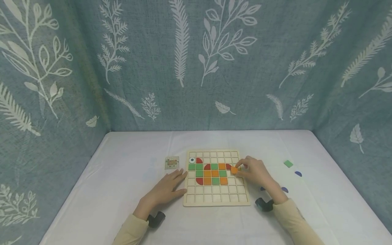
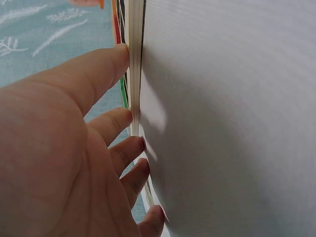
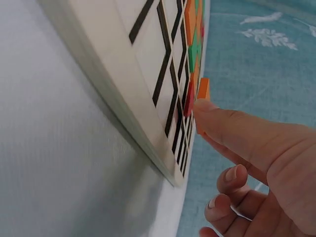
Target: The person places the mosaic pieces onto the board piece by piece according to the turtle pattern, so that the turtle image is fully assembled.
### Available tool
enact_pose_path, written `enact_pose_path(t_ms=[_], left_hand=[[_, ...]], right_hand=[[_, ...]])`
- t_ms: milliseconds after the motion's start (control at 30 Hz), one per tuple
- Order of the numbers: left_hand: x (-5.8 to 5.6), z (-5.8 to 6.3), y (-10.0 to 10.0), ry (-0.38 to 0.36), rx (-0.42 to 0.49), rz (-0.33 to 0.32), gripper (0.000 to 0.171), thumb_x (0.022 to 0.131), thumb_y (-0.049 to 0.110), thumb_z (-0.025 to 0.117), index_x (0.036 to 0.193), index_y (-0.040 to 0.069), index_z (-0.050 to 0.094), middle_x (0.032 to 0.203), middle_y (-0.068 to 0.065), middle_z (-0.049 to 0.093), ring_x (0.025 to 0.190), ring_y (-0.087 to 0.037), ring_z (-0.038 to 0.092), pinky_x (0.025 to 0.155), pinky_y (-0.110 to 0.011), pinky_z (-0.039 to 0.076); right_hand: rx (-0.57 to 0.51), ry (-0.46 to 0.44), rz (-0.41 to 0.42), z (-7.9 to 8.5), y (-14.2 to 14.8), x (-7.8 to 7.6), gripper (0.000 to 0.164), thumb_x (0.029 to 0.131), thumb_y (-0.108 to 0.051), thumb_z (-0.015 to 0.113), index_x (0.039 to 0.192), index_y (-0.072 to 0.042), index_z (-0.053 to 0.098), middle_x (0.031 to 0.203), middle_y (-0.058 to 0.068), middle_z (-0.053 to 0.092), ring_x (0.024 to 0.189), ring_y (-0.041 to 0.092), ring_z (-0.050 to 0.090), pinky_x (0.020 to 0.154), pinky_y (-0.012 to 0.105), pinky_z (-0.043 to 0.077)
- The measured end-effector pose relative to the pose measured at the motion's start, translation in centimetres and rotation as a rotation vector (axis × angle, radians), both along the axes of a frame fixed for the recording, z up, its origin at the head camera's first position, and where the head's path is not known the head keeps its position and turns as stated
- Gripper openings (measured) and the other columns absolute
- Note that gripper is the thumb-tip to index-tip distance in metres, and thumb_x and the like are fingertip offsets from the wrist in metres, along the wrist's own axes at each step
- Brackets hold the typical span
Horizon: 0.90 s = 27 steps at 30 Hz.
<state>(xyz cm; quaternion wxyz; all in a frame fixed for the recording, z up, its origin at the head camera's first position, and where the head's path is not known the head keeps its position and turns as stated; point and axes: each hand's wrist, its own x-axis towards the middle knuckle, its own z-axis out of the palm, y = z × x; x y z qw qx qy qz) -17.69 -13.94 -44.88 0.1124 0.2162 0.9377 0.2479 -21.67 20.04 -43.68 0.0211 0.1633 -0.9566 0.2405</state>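
Note:
A pale wooden grid board [image 1: 215, 200] lies on the table, with red, green and orange tiles in several of its cells. Between thumb and forefinger my right hand [image 1: 255, 171] pinches an orange square tile [image 1: 234, 170], just over the board's right side beside a red quarter-round tile [image 1: 228, 166]. The right wrist view shows this orange tile [image 3: 204, 89] tilted up from the board. My left hand [image 1: 166, 188] lies at the board's left edge, fingers spread; in the left wrist view its thumb [image 2: 106, 66] touches that edge. A white round eye tile [image 1: 192, 160] occupies an upper left cell.
A small picture card [image 1: 172, 163] lies left of the board. To the right are a green square tile [image 1: 288, 163] and blue half-round pieces [image 1: 298, 174], one partly hidden by the right wrist. A patterned blue-green curtain [image 1: 196, 68] surrounds the white table [image 1: 134, 149].

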Motion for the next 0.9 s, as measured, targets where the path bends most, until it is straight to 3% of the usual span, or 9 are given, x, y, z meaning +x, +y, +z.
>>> enact_pose_path(t_ms=[400, 900], left_hand=[[-0.1, -0.3, -0.1, 0.008, 0.001, -0.002, 0.063, 0.09, 0.039, 0.057, 0.141, 0.009, 0.039, 0.148, -0.015, 0.033, 0.138, -0.034, 0.026, 0.115, -0.052, 0.017], [-0.2, 0.2, -0.1, -0.009, 0.003, 0.003, 0.062, 0.09, 0.038, 0.057, 0.141, 0.009, 0.039, 0.148, -0.015, 0.033, 0.138, -0.034, 0.025, 0.115, -0.051, 0.017]], right_hand=[[0.06, -0.058, -0.006, -0.3, -1.2, -0.1, 0.019, 0.076, -0.021, 0.075, 0.094, -0.014, 0.071, 0.073, -0.002, 0.053, 0.064, 0.011, 0.042, 0.064, 0.028, 0.031], [0.067, -0.074, -0.005, -0.2, -1.4, -0.1, 0.021, 0.075, -0.022, 0.077, 0.094, -0.017, 0.071, 0.074, -0.004, 0.053, 0.065, 0.011, 0.043, 0.063, 0.029, 0.032]])
